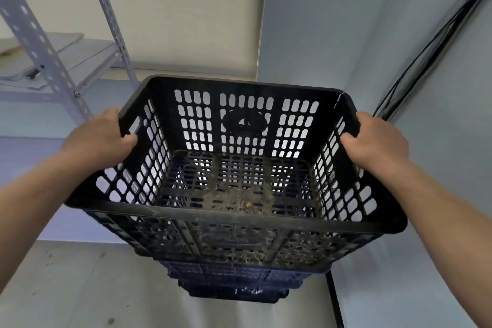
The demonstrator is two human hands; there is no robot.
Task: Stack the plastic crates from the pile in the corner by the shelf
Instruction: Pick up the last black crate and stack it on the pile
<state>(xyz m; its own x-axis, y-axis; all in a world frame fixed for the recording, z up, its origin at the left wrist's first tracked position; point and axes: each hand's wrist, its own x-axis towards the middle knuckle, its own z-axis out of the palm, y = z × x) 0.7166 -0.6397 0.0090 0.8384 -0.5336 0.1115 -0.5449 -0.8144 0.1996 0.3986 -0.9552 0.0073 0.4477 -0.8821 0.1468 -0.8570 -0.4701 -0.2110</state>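
Observation:
A black perforated plastic crate [239,210] fills the middle of the head view, its open top toward me and dry debris on its floor. My left hand [98,138] grips its left rim, thumb inside the wall. My right hand [378,138] grips the right rim the same way. The far right corner of the rim shows a crack. Directly below it stands a stack of black crates [234,282] in the corner; whether the held crate touches the stack I cannot tell.
A grey metal shelf [53,66] with slotted uprights stands at the left, holding flat sheets. Black cables [426,48] run down the right wall to the floor. Grey walls meet behind the crates. Bare concrete floor [80,287] lies at lower left.

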